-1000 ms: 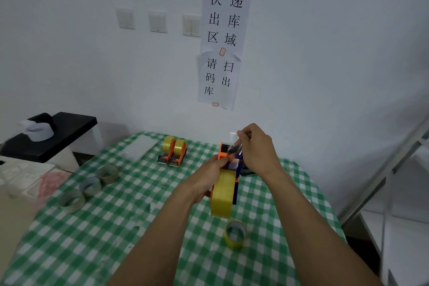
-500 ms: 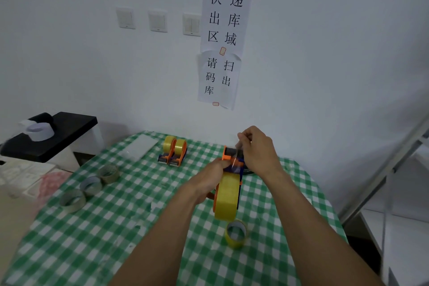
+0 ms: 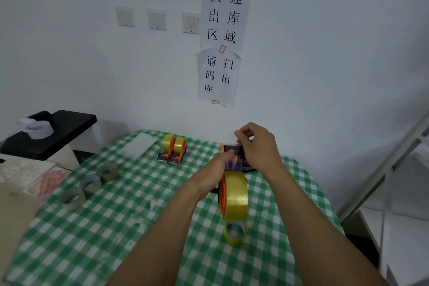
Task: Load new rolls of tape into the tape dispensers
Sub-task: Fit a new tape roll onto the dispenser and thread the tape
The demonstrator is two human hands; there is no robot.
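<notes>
The dispenser (image 3: 222, 202) you hold is above the table (image 3: 116, 227), right of centre, with a loose roll (image 3: 235, 232) lying just nearer you. Two more dispensers (image 3: 173, 150) stand side by side behind and to the left; three rolls (image 3: 90, 184) lie near the left edge.

A green-and-white checked cloth (image 3: 116, 227) lies beneath everything. The nearest orange plastic tape dispenser (image 3: 222, 204) carries a translucent yellow tape roll (image 3: 235, 199); two orange dispensers (image 3: 173, 153) behind hold yellow rolls too. White paper signs (image 3: 222, 14) bear black characters.

A white wall (image 3: 325, 53) is seen behind, where three light switches (image 3: 157, 19) and two paper notices (image 3: 224, 37) are fixed. The table (image 3: 69, 251) is covered by a green checked cloth (image 3: 144, 193); a black-topped cabinet (image 3: 65, 132) is placed left.
</notes>
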